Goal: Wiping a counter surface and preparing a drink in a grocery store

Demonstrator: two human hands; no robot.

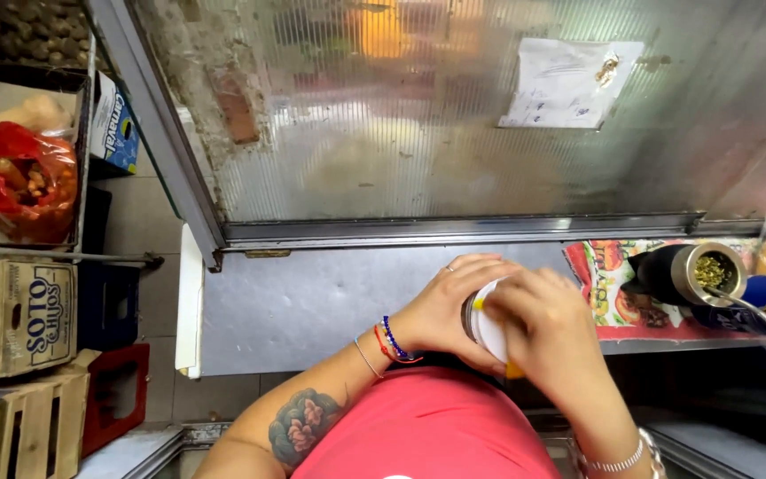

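Note:
My left hand (pixel 445 306) wraps around the side of a small round container (pixel 474 312) held just above the grey metal counter (pixel 312 302). My right hand (pixel 547 328) covers its white lid (pixel 487 330) from the right, fingers curled over the top. A bit of yellow shows at the container's edge. Most of the container is hidden between the two hands. My left wrist wears red and blue string bracelets, and a silver bracelet is on the right wrist.
A dark cup with a metal rim (pixel 698 273), filled with green herb and holding a metal straw, stands on a fruit-patterned cloth (pixel 618 293) at the right. A ribbed glass pane (pixel 418 115) rises behind the counter. Cardboard boxes (pixel 24 315) and wooden crates (pixel 11 435) sit at the left.

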